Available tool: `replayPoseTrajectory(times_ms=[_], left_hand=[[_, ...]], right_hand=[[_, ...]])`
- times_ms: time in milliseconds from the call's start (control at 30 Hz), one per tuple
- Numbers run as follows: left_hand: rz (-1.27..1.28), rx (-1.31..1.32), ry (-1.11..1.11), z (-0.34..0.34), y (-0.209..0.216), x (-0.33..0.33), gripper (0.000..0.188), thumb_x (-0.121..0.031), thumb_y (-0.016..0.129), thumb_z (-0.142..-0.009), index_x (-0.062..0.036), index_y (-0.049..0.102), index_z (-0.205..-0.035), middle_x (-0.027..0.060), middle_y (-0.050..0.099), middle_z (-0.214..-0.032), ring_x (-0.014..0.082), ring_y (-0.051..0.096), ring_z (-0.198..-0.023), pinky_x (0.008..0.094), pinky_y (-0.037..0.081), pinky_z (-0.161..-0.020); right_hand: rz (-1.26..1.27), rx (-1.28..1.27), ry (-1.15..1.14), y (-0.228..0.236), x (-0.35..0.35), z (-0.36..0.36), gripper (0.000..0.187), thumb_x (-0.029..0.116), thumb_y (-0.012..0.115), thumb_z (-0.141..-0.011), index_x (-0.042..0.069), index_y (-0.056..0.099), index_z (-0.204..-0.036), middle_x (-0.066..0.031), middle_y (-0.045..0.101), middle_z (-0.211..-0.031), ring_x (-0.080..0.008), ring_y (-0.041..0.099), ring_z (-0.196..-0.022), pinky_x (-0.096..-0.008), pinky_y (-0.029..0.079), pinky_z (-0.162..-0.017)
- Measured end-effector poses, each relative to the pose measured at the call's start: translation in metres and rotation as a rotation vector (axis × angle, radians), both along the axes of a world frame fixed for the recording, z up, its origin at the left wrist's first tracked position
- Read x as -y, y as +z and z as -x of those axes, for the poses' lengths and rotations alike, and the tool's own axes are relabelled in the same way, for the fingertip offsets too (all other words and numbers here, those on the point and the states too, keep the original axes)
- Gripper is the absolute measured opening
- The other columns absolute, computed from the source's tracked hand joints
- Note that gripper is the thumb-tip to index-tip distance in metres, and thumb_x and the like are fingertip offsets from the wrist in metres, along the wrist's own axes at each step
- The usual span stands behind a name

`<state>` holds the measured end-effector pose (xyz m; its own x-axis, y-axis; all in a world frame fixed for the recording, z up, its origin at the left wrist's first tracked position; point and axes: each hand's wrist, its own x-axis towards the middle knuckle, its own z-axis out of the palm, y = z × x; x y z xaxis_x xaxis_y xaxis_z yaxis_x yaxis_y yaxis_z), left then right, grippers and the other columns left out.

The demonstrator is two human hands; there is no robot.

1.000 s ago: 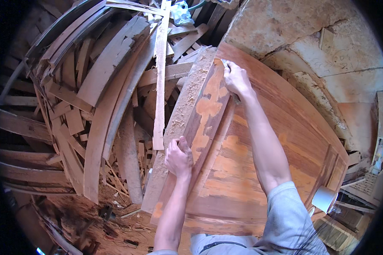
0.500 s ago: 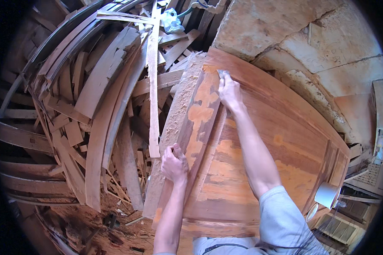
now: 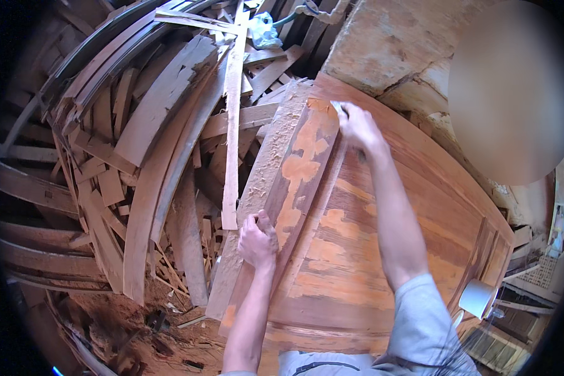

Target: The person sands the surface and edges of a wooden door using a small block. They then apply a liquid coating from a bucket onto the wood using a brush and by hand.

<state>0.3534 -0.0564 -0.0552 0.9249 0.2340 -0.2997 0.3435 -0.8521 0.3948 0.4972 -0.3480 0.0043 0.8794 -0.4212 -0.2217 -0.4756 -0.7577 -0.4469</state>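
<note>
A wooden panel door (image 3: pixel 413 207) lies before me, with patches of orange filler (image 3: pixel 299 168) smeared over its left stile and its middle panels. My right hand (image 3: pixel 361 128) is closed around a putty knife (image 3: pixel 337 108), of which only the pale blade shows. The blade is at the far left corner of the door, beside fresh orange filler. My left hand (image 3: pixel 257 240) is curled closed over the door's left edge, lower down. Whether anything lies inside its fingers is hidden.
A big pile of offcut boards (image 3: pixel 163 106) fills the left side. One shaving-strewn plank (image 3: pixel 266 169) runs along the door's left edge. A white tub (image 3: pixel 478 294) stands at the door's right, and a plastic bag (image 3: pixel 264 31) lies at the back. A blurred patch covers the upper right.
My right hand and the putty knife have shifted slightly right along the door's far end. My left hand stays at the left edge. The whole view has shifted slightly.
</note>
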Motion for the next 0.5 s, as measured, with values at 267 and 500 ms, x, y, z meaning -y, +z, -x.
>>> replayPoseTrajectory(times_ms=[267,500], left_hand=[[0.022,0.065,-0.005,0.002,-0.005,-0.003,0.055,-0.056,0.039,-0.100,-0.0080,0.066,-0.092,0.0144,0.070,-0.092,0.0349,0.067,-0.087,0.0481,0.050,-0.074],[0.027,0.061,-0.001,-0.001,-0.005,-0.002,0.055,-0.055,0.040,-0.100,-0.0082,0.066,-0.091,0.0143,0.070,-0.092,0.0348,0.066,-0.085,0.0478,0.050,-0.074]], right_hand=[[0.043,-0.249,0.069,-0.009,0.019,-0.039,0.038,0.021,0.047,-0.091,0.007,0.067,-0.120,-0.0241,0.068,-0.115,-0.0378,0.066,-0.108,-0.0460,0.052,-0.090],[-0.019,-0.547,0.087,0.031,-0.003,-0.001,0.039,0.027,0.046,-0.099,0.010,0.061,-0.130,-0.0203,0.066,-0.122,-0.0342,0.065,-0.112,-0.0444,0.050,-0.094]])
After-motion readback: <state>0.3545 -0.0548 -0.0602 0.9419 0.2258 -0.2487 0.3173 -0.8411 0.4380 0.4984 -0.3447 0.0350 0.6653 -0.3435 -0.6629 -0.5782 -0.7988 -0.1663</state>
